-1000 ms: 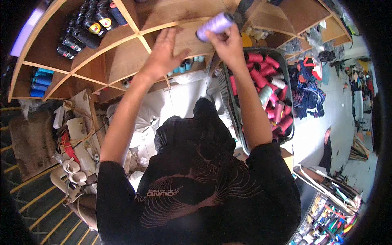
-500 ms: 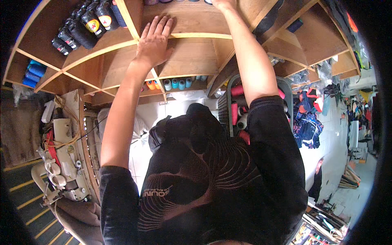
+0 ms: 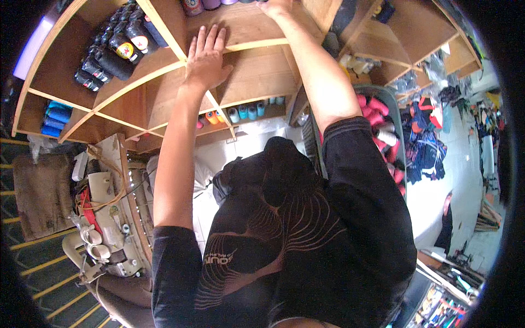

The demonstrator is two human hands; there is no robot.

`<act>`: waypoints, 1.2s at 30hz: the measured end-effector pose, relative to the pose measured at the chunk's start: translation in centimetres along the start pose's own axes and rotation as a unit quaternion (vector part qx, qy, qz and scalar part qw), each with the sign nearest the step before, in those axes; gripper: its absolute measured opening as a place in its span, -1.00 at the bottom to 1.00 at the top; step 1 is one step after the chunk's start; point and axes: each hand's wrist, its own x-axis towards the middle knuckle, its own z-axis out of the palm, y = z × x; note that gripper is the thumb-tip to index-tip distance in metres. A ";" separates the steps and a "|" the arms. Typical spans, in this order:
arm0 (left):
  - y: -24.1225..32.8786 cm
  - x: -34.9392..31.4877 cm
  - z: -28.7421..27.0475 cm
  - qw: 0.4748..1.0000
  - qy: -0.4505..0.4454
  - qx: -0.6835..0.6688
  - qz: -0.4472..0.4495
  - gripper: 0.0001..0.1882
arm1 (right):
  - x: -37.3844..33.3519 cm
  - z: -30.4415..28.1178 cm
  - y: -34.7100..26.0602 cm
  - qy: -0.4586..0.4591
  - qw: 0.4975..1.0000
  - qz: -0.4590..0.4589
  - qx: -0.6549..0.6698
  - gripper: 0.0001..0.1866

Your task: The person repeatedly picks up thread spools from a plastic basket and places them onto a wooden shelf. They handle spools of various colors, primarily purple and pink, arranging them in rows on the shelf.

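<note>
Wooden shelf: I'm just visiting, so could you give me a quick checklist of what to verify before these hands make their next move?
1. Left hand free of any spool: ok, open with fingers extended.
2. Right hand gripping a spool: cannot tell, it is at the picture's top edge.
3. Purple spools wholly in view: not ok, cut off by the top edge.
4. Black spools clear of both hands: ok, off to the left.
5. Basket unobstructed in view: not ok, the right sleeve covers part.
</note>
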 end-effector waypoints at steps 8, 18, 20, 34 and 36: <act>0.3 0.6 0.6 0.996 -0.032 -0.045 0.066 0.12 | -16.1 -8.7 -0.2 0.078 0.981 -0.020 0.178 -0.73; -2.6 0.8 4.4 0.990 -0.014 -0.049 0.130 0.18 | -40.5 -27.7 11.2 0.010 0.959 0.272 0.079 -0.78; -1.6 0.4 4.4 0.992 -0.031 -0.046 0.114 0.18 | -44.5 -31.2 15.4 -0.023 0.945 0.327 0.001 -0.76; 36.1 -15.8 0.6 0.810 -0.138 -0.375 0.429 -0.37 | -55.3 -33.5 20.4 -0.306 0.828 0.435 -0.179 -0.27; 40.3 -18.2 -1.8 0.771 -0.199 -0.368 0.480 -0.40 | -55.2 -32.6 18.3 -0.291 0.836 0.442 -0.142 -0.24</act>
